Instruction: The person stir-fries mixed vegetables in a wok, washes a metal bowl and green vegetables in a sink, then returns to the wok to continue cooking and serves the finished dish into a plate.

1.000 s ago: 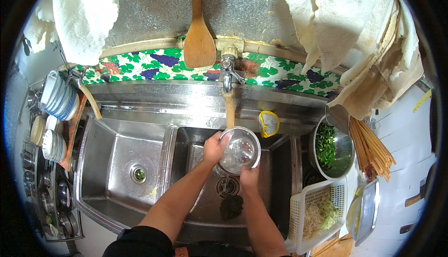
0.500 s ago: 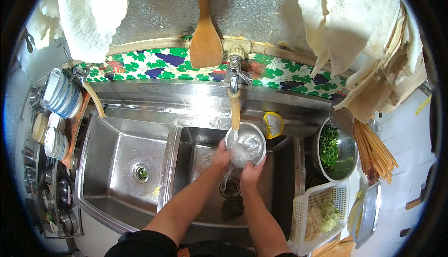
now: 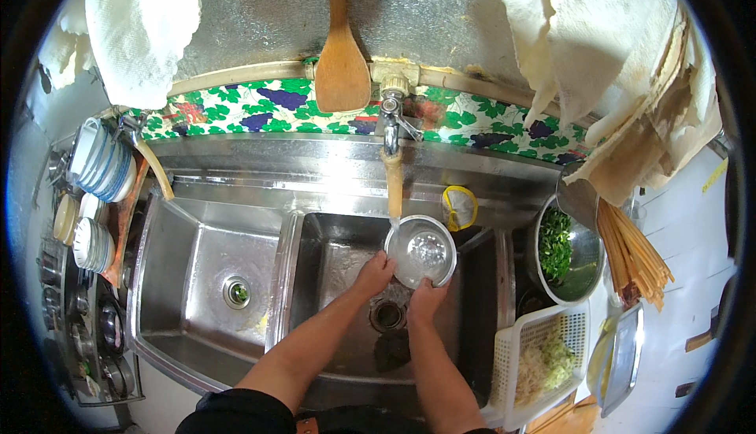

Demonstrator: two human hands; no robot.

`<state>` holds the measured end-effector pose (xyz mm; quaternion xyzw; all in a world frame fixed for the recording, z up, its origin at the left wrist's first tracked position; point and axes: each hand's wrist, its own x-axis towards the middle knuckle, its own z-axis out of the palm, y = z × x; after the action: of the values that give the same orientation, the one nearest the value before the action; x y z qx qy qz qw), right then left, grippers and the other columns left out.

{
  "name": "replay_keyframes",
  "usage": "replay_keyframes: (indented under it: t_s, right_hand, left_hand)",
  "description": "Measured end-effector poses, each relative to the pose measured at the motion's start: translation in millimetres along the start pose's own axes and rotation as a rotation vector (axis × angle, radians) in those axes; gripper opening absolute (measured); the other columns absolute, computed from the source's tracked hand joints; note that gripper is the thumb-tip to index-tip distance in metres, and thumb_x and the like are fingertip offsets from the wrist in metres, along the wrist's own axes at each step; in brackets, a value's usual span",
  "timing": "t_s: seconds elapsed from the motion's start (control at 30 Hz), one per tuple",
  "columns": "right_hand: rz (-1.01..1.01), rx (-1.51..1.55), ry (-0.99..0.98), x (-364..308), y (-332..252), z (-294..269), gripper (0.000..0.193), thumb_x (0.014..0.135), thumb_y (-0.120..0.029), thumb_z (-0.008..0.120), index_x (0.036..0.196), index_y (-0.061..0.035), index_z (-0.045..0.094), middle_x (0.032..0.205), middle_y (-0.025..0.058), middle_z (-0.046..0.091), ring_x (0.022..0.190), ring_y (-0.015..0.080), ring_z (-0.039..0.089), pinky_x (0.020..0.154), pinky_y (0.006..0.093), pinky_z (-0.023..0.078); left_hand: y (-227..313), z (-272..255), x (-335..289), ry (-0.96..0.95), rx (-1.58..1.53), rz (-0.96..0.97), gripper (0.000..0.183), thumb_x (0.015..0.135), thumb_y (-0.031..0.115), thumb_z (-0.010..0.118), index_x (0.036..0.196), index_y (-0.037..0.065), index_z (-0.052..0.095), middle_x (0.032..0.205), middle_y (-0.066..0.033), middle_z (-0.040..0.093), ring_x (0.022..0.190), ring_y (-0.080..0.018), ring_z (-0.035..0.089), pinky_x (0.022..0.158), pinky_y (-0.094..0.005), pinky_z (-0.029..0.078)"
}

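Note:
A round, shiny metal bowl (image 3: 426, 250) is in my two hands over the right-hand sink basin (image 3: 331, 339). My left hand (image 3: 376, 273) grips its left rim, fingertips at the edge. From below, my right hand (image 3: 428, 298) clasps the near rim, its thumb upward. Water runs from the tan hose on the tap (image 3: 394, 184) at the bowl's left edge. Below my hands sits the round drain (image 3: 387, 315), with a dark piece (image 3: 392, 351) beside it.
On the left is a second basin (image 3: 228, 253) and racks of stacked bowls (image 3: 102, 168). At right stand a metal pot of chopped greens (image 3: 556, 245), a white basket (image 3: 504, 363) of shredded vegetables and bundled chopsticks (image 3: 630, 257). A yellow-edged scrubber (image 3: 459, 207) lies behind the basin.
The bowl has shifted slightly right and nearer to me, with both hands still on it. Splashing inside it has died down, and the water stream now meets its left edge.

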<state>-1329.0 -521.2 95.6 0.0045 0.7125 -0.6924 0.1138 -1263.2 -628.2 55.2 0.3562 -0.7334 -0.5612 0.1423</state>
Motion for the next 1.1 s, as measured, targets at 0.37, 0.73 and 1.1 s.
replay_keyframes:
  t_s: [0.37,0.73,1.1]
  right_hand:
    - [0.203,-0.125,-0.347,21,38,-6,0.032,0.084,-0.004,0.06,0.116,0.0023,0.059,0.106,0.0102,0.064,0.091,0.016,0.061,0.077,0.0313,0.05]
    - [-0.486,-0.13,-0.379,17,-50,19,0.022,0.087,-0.008,0.063,0.109,-0.0046,0.064,0.098,0.0104,0.064,0.088,0.0228,0.063,0.077,0.0341,0.05]
    - [-0.991,-0.62,-0.667,-15,-66,12,0.028,0.074,-0.004,0.061,0.102,-0.0087,0.064,0.109,0.0075,0.062,0.107,0.0318,0.056,0.087,0.0436,0.045]
  left_hand:
    - [12,-52,-44,-0.107,-0.665,-0.428,0.052,0.089,0.013,0.062,0.136,0.016,0.041,0.113,-0.0067,0.056,0.095,-0.0196,0.061,0.078,-0.0371,0.053]
    - [58,-93,-58,0.487,0.305,0.412,0.044,0.093,0.004,0.054,0.135,0.004,0.043,0.123,-0.0084,0.056,0.108,-0.0236,0.06,0.094,-0.0345,0.047]
    - [21,-70,-29,0.205,-1.15,-0.359,0.04,0.099,0.029,0.052,0.13,0.005,0.047,0.118,-0.0117,0.06,0.104,-0.0255,0.062,0.086,-0.0459,0.054]
